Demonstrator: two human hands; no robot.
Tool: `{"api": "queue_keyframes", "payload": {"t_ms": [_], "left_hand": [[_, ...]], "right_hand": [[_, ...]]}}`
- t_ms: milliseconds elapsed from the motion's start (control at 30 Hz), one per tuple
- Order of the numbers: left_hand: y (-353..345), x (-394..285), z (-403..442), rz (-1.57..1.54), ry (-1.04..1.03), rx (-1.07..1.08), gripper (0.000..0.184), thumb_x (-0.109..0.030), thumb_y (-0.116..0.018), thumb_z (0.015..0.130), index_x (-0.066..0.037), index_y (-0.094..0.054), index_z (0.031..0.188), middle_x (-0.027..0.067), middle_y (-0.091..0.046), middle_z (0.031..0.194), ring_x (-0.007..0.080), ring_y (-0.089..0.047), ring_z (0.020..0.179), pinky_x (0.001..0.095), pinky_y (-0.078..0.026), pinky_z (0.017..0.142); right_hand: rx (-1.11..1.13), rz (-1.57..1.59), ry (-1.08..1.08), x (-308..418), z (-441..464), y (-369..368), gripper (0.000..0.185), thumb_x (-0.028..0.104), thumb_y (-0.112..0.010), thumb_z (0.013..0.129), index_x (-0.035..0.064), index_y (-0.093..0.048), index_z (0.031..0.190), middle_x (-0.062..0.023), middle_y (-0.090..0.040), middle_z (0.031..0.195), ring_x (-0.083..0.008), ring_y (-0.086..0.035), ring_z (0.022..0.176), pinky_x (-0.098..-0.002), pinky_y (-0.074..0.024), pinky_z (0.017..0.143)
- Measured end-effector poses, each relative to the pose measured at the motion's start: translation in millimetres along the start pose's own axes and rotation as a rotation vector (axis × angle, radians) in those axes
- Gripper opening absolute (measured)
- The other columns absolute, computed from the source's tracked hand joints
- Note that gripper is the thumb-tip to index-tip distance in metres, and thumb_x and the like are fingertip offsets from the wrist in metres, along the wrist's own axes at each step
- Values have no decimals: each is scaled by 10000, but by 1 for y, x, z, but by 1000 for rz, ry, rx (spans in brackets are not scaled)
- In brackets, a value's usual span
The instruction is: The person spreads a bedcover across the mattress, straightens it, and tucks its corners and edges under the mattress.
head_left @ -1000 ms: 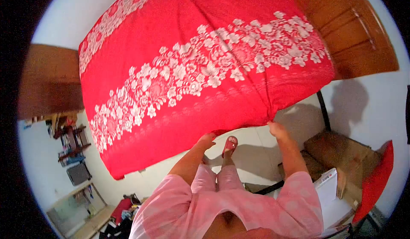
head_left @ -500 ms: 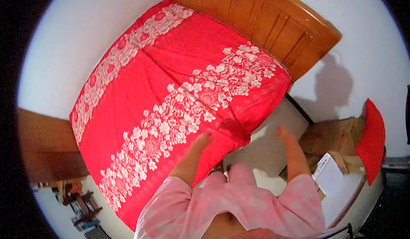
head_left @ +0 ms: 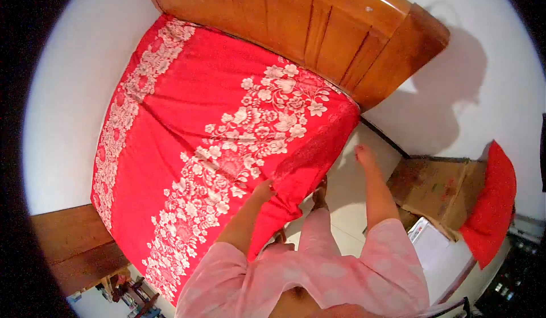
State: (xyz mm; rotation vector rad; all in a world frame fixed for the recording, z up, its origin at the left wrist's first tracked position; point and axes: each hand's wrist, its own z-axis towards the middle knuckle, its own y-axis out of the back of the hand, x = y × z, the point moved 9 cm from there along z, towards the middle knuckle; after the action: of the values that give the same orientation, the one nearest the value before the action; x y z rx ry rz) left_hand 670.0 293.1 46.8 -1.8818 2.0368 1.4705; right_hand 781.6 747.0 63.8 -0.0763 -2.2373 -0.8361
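I see a person in a pink patterned top standing at the near right edge of a bed spread with a red bedsheet (head_left: 196,110), which lies over the mattress with bands of pale flowers and some creases running across it. The left hand (head_left: 264,190) is over the sheet's near right part, by the lower flower band; from here I cannot tell whether its grip has hold of any cloth. The right hand (head_left: 363,156) hangs above the pale floor (head_left: 347,215), just right of the sheet's edge, its grip released and nothing in it. A wooden headboard (head_left: 290,25) rises at the bed's far end, and a brown wooden panel (head_left: 77,235) stands at the left. Over on the right, a red pillow (head_left: 493,207) leans beside a cardboard box (head_left: 424,187), with a flat white box (head_left: 430,245) nearer the person.
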Motion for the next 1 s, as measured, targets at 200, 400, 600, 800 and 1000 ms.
{"api": "queue_keyframes", "payload": {"t_ms": [200, 400, 600, 800, 1000], "left_hand": [[-56, -56, 44, 18, 170, 141, 734, -275, -732, 646, -117, -393, 1277, 248, -444, 1221, 378, -461, 1115, 422, -418, 920], [-73, -64, 53, 131, 138, 166, 763, -295, -740, 633, -139, -382, 1289, 256, -360, 1281, 391, -458, 1114, 439, -433, 899], [-88, -85, 47, -162, 206, 244, 707, -274, -736, 625, -176, -443, 1261, 256, -279, 1338, 391, -450, 1122, 444, -442, 886], [-87, -92, 50, 22, 13, 124, 648, -255, -711, 649, -160, -461, 1239, 235, -289, 1348, 380, -436, 1140, 436, -407, 934], [-81, -25, 77, -98, 115, -60, 659, -232, -684, 679, -151, -406, 1272, 244, -341, 1313, 387, -396, 1176, 443, -370, 967]], "right_hand": [[75, 185, -247, 5, 107, -22, 238, 272, -557, 863, 68, -504, 974, -71, -567, 667, -160, -522, 526, -276, -402, 432], [8, 91, 169, -27, 178, -60, 220, 234, -517, 885, 37, -515, 982, -75, -541, 650, -160, -485, 490, -291, -351, 403], [-140, 655, -155, -39, 199, -14, 246, 165, -442, 915, 5, -454, 1102, -70, -503, 620, -150, -435, 471, -303, -330, 405], [-238, -257, 5, 44, 150, 14, 212, 189, -438, 918, 36, -441, 1064, -126, -523, 625, -202, -501, 528, -349, -377, 464], [-124, -251, 488, 128, 152, -38, 233, 270, -468, 899, 74, -455, 1023, -193, -570, 691, -374, -574, 645, -440, -448, 576]]}}
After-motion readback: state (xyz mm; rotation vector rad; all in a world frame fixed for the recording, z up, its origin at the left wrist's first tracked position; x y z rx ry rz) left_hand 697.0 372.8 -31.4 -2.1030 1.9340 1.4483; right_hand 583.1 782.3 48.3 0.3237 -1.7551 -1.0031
